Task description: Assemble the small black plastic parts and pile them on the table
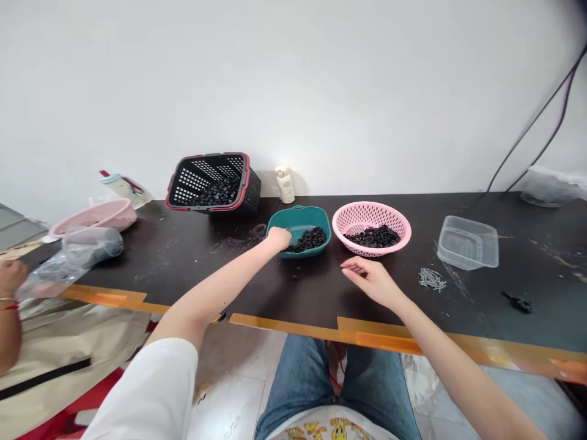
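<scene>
My left hand (280, 238) reaches over the left rim of a teal basin (297, 216). Its fingers are curled down inside and mostly hidden, so what they grip does not show. A pile of small black parts (312, 239) lies in the basin, to the right of that hand. My right hand (365, 276) hovers over the table in front of a pink perforated basket (402, 227); its fingers point left, the thumb a little apart, with nothing visible between them. Small black ring-like pieces (375, 236) fill the bottom of the pink basket.
A black basket (252, 194) with red trim holds more black parts, beside a white bottle (285, 185). To the right are a clear plastic tub (468, 244), grey pins (431, 279) and a black item (520, 303). At left, another person's hand (11, 276) is near a plastic bag (76, 260).
</scene>
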A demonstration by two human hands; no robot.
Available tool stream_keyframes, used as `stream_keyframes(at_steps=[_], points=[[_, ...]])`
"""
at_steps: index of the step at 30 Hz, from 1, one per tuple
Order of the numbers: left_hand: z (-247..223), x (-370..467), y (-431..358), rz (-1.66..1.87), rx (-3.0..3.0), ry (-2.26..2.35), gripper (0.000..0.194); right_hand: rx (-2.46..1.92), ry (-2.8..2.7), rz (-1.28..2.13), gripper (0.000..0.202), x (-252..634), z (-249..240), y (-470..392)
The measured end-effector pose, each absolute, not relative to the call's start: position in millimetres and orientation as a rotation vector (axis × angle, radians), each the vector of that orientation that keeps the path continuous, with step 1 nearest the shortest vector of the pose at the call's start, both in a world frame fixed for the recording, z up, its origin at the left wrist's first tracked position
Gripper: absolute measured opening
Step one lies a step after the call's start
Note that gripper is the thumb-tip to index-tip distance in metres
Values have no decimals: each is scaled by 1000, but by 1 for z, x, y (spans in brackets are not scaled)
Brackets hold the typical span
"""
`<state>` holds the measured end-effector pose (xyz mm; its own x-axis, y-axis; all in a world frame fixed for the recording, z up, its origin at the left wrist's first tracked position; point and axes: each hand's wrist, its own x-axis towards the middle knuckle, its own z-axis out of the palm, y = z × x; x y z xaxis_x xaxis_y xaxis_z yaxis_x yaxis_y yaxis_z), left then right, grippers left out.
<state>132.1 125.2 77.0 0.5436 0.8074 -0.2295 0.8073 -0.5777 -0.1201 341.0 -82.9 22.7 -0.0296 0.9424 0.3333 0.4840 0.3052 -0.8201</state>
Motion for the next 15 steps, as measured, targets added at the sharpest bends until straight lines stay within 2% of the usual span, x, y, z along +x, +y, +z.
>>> stream_keyframes(at_steps=[4,9,11,15], points=[[78,129,119,464,-2635,-1524,34,-1516,-1386,531,29,402,18,-124],[104,132,103,316,-2565,-1474,27,-1721,-1120,336,37,472,3,-161],[116,139,86,138,-2627,-1377,32,-1812,-1144,242,34,486,3,-168],[112,158,38,-414,-3228,-854,39,-2032,-1340,59,24,493,5,-163]])
